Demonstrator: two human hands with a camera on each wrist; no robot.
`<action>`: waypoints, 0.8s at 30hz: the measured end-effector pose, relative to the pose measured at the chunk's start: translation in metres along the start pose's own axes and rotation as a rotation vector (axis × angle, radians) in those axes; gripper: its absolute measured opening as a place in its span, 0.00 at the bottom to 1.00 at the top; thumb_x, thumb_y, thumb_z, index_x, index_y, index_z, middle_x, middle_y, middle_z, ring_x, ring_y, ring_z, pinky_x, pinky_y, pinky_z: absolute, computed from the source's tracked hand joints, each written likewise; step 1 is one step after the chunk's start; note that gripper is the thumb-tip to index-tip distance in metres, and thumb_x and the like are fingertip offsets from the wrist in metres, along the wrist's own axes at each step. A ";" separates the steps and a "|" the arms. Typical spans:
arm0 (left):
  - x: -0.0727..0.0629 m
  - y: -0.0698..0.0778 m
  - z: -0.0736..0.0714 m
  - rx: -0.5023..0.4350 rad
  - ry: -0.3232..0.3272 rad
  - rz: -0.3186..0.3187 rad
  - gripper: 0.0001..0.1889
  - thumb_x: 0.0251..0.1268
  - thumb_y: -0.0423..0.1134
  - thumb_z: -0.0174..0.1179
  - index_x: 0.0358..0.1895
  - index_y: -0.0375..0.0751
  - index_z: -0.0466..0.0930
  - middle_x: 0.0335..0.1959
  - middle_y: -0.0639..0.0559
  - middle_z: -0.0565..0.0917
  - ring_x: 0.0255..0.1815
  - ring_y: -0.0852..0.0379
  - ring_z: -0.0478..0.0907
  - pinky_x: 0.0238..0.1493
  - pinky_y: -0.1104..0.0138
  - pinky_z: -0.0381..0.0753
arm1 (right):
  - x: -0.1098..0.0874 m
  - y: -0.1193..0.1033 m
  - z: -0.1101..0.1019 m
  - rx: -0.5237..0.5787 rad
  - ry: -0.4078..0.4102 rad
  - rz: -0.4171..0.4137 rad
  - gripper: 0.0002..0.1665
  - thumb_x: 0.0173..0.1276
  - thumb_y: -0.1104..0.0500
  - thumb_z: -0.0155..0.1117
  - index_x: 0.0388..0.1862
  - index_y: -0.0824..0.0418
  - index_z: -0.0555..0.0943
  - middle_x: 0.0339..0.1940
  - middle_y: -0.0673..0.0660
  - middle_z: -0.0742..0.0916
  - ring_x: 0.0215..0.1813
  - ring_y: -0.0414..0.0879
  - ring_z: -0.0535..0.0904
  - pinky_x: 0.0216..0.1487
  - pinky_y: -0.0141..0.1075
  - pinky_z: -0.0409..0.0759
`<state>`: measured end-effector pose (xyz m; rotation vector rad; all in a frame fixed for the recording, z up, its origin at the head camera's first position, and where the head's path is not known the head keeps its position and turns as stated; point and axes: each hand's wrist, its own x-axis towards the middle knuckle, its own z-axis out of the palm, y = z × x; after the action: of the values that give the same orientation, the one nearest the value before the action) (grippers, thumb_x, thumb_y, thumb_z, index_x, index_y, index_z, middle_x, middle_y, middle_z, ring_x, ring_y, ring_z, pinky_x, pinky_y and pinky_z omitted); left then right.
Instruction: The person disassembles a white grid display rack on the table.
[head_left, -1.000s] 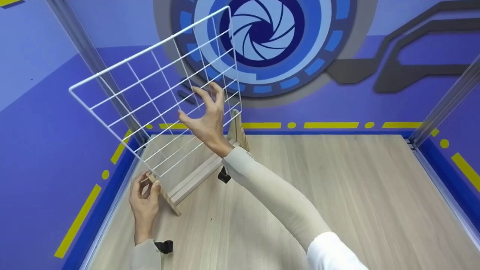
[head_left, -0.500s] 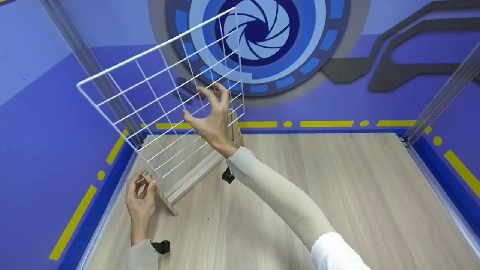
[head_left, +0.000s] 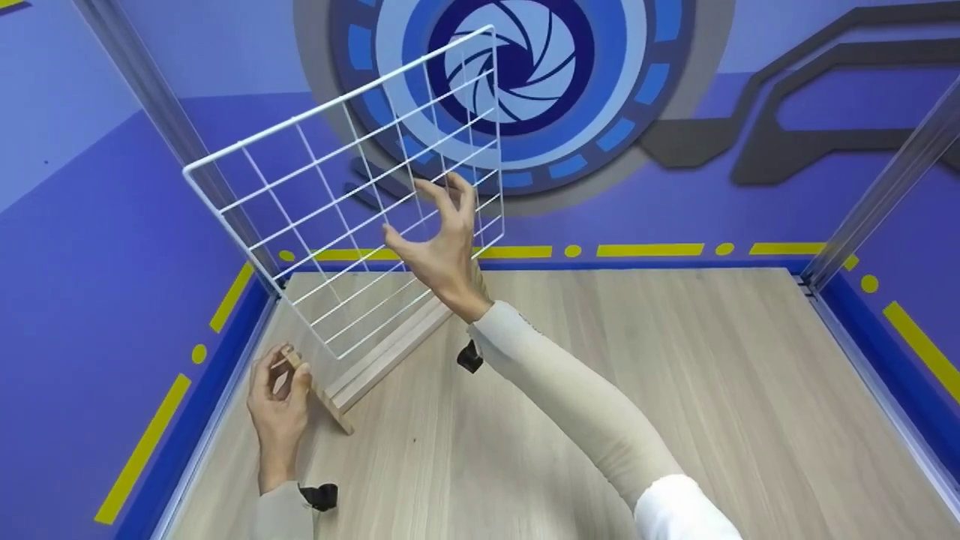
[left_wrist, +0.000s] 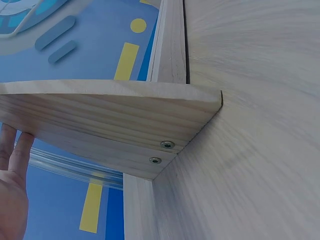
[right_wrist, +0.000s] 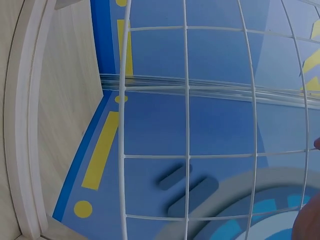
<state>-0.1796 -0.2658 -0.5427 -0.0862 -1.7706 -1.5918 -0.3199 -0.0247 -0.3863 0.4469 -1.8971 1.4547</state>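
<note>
A white wire grid panel (head_left: 339,100) is held tilted in the air above a wooden stand. My right hand (head_left: 442,247) grips its wires near the middle, thumb and fingers curled at the mesh. In the right wrist view the grid (right_wrist: 187,88) spreads wide, and only a bit of that hand (right_wrist: 307,220) shows at the edge. My left hand (head_left: 277,397) pinches the upper end of the stand's near wooden side piece (head_left: 322,394). Two screw heads (left_wrist: 167,144) show on that piece in the left wrist view. My right wrist partly hides the far side piece (head_left: 478,279).
Two wooden rails (head_left: 394,352) join the stand's sides low down. The stand rests on a wood-grain tabletop (head_left: 600,375). Blue printed walls (head_left: 600,217) and metal corner posts (head_left: 885,172) enclose it behind and at the sides.
The grid panel has moved right with my right hand, and its lower near corner now sits inward of the near side piece. My left hand keeps its hold; the head view has shifted slightly.
</note>
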 end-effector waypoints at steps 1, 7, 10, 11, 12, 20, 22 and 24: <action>0.000 0.000 0.000 -0.005 0.000 0.003 0.23 0.68 0.15 0.62 0.66 0.17 0.73 0.54 0.59 0.80 0.57 0.52 0.82 0.62 0.78 0.84 | -0.001 0.000 -0.002 0.003 -0.005 0.005 0.39 0.54 0.51 0.86 0.65 0.53 0.83 0.78 0.62 0.68 0.76 0.54 0.68 0.76 0.42 0.76; 0.001 0.000 0.001 -0.030 0.002 0.023 0.23 0.67 0.14 0.61 0.65 0.15 0.72 0.54 0.54 0.80 0.57 0.51 0.82 0.62 0.77 0.84 | -0.003 0.005 -0.012 0.039 0.013 -0.026 0.38 0.53 0.53 0.85 0.64 0.57 0.83 0.77 0.63 0.69 0.78 0.58 0.67 0.79 0.47 0.73; -0.001 -0.001 0.001 -0.025 0.002 0.010 0.23 0.68 0.15 0.62 0.66 0.16 0.72 0.54 0.55 0.80 0.57 0.51 0.82 0.62 0.77 0.84 | -0.005 0.009 -0.016 0.051 0.026 -0.030 0.38 0.52 0.54 0.86 0.63 0.59 0.83 0.77 0.65 0.69 0.78 0.59 0.67 0.78 0.47 0.76; -0.001 -0.003 0.002 -0.019 0.001 0.007 0.23 0.68 0.15 0.62 0.66 0.16 0.73 0.55 0.56 0.80 0.57 0.52 0.82 0.63 0.77 0.84 | -0.005 0.010 -0.018 0.058 0.029 -0.028 0.38 0.52 0.55 0.86 0.63 0.59 0.84 0.77 0.65 0.69 0.79 0.60 0.67 0.77 0.47 0.77; -0.001 -0.006 0.002 -0.013 -0.001 -0.001 0.23 0.68 0.15 0.62 0.66 0.17 0.73 0.55 0.56 0.80 0.57 0.53 0.82 0.63 0.77 0.84 | -0.006 0.011 -0.020 0.060 0.031 -0.027 0.38 0.52 0.55 0.86 0.63 0.59 0.84 0.77 0.65 0.69 0.79 0.60 0.67 0.77 0.47 0.78; -0.001 -0.023 -0.006 0.037 -0.005 -0.032 0.25 0.68 0.16 0.63 0.68 0.23 0.75 0.54 0.60 0.78 0.57 0.63 0.81 0.63 0.77 0.83 | -0.008 0.017 -0.035 0.045 0.043 -0.050 0.38 0.51 0.55 0.88 0.62 0.60 0.85 0.77 0.68 0.69 0.80 0.63 0.66 0.82 0.44 0.72; 0.000 -0.023 -0.008 0.035 -0.007 -0.037 0.25 0.68 0.16 0.63 0.68 0.23 0.75 0.54 0.59 0.79 0.57 0.62 0.81 0.63 0.77 0.83 | -0.009 0.018 -0.040 0.035 0.048 -0.051 0.38 0.50 0.55 0.88 0.62 0.60 0.85 0.77 0.68 0.69 0.80 0.62 0.66 0.83 0.45 0.71; 0.002 -0.022 -0.008 0.035 -0.011 -0.040 0.25 0.68 0.17 0.64 0.68 0.23 0.75 0.54 0.59 0.79 0.57 0.62 0.81 0.64 0.78 0.83 | -0.009 0.020 -0.045 0.024 0.054 -0.051 0.38 0.50 0.55 0.88 0.62 0.59 0.85 0.77 0.68 0.70 0.79 0.60 0.67 0.83 0.46 0.70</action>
<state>-0.1877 -0.2788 -0.5602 -0.0439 -1.8182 -1.5907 -0.3123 0.0221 -0.4007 0.4587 -1.8147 1.4436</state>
